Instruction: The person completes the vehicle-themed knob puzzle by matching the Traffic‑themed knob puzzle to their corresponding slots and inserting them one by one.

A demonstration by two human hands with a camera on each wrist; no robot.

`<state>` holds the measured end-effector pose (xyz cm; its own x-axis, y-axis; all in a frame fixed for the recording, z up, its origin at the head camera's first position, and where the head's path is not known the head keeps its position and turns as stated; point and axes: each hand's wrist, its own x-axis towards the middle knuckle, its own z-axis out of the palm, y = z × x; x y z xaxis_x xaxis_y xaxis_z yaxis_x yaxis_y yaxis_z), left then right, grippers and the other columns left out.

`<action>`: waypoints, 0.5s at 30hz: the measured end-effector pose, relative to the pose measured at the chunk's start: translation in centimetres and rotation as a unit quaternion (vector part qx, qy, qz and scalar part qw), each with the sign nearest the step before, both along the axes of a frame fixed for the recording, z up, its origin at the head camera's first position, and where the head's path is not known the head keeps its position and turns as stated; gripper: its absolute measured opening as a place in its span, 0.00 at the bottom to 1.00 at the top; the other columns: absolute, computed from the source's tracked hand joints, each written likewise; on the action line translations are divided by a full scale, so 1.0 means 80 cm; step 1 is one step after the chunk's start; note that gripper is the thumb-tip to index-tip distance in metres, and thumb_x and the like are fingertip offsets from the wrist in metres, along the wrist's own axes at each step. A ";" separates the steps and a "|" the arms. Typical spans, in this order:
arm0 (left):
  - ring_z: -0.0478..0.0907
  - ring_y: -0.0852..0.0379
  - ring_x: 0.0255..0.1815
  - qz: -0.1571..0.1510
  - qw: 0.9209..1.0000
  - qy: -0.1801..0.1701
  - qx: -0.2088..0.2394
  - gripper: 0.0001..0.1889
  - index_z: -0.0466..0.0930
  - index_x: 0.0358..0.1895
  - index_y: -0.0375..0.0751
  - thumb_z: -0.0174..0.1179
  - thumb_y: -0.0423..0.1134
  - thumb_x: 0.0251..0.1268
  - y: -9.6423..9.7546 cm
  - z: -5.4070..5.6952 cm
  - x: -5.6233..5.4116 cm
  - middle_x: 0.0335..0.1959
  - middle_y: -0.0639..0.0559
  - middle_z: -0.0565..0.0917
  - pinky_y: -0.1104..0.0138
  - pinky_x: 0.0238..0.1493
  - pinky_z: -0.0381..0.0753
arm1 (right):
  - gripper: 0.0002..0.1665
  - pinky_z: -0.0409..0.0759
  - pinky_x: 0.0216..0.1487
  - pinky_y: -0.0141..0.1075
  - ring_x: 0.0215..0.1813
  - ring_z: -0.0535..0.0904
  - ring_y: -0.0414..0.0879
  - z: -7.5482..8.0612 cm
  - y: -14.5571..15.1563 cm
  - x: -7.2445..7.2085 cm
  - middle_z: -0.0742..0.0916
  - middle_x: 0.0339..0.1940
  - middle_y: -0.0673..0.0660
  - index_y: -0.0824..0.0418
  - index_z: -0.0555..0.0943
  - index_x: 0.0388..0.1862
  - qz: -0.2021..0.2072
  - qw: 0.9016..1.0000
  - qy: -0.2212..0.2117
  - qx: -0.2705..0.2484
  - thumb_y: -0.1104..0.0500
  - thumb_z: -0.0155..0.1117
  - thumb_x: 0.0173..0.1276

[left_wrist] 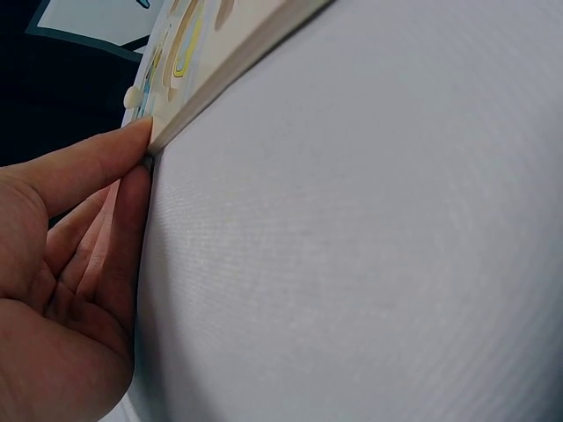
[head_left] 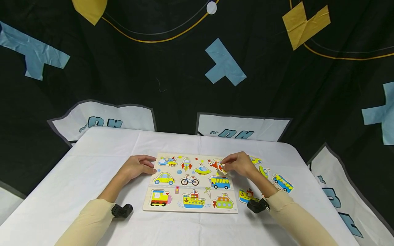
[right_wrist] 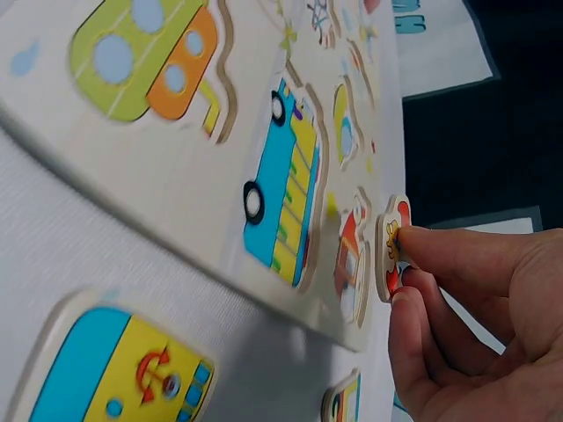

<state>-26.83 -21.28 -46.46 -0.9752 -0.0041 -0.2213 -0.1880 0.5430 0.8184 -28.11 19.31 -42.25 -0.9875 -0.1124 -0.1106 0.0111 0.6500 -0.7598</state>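
Note:
A wooden puzzle board (head_left: pixel 175 208) with printed vehicles lies on the white table. My left hand (head_left: pixel 138 165) is at its left edge, and the left wrist view shows the thumb on the board's rim with a fingertip just below, pinching it. Thumb and fingers of my right hand (head_left: pixel 241 164) pinch a red and yellow puzzle piece (right_wrist: pixel 387 255), tilted on edge beside the helicopter recess (right_wrist: pixel 352 264) at the board's upper right. The fingers hide part of the piece's picture.
Several loose puzzle pieces lie right of the board, among them a blue bus piece (head_left: pixel 283 183), a ship piece (head_left: pixel 246 195) and a green and yellow piece (head_left: pixel 263 171). Some are partly under my right forearm. A black curtain (head_left: pixel 178 95) hangs behind the table.

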 end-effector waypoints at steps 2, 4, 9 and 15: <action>0.81 0.54 0.42 -0.001 1.000 0.002 -0.001 0.32 0.80 0.63 0.42 0.77 0.42 0.52 0.000 0.001 0.000 0.36 0.52 0.88 0.63 0.47 0.74 | 0.09 0.75 0.40 0.35 0.40 0.82 0.46 0.000 -0.004 -0.002 0.91 0.35 0.51 0.56 0.91 0.38 -0.002 1.000 0.002 -0.004 0.62 0.77 0.57; 0.80 0.54 0.42 0.002 1.000 0.001 -0.002 0.32 0.80 0.63 0.42 0.77 0.42 0.52 0.001 0.001 0.001 0.36 0.52 0.88 0.62 0.48 0.74 | 0.09 0.77 0.42 0.37 0.41 0.82 0.46 0.001 -0.008 -0.004 0.91 0.35 0.51 0.56 0.91 0.38 -0.001 1.000 0.005 -0.010 0.62 0.77 0.57; 0.81 0.54 0.42 0.001 1.000 0.001 -0.002 0.31 0.80 0.63 0.42 0.77 0.42 0.52 0.001 0.002 0.003 0.36 0.52 0.88 0.62 0.48 0.74 | 0.09 0.80 0.43 0.41 0.37 0.84 0.46 0.000 -0.020 -0.008 0.90 0.33 0.52 0.57 0.91 0.38 -0.003 1.000 0.007 -0.029 0.61 0.77 0.57; 0.81 0.54 0.43 0.000 1.000 0.002 0.004 0.31 0.80 0.63 0.42 0.77 0.41 0.52 0.001 0.003 0.002 0.36 0.53 0.88 0.64 0.47 0.75 | 0.08 0.78 0.43 0.38 0.40 0.82 0.45 0.002 -0.037 -0.016 0.90 0.35 0.52 0.56 0.91 0.37 -0.004 0.999 0.010 -0.040 0.60 0.78 0.57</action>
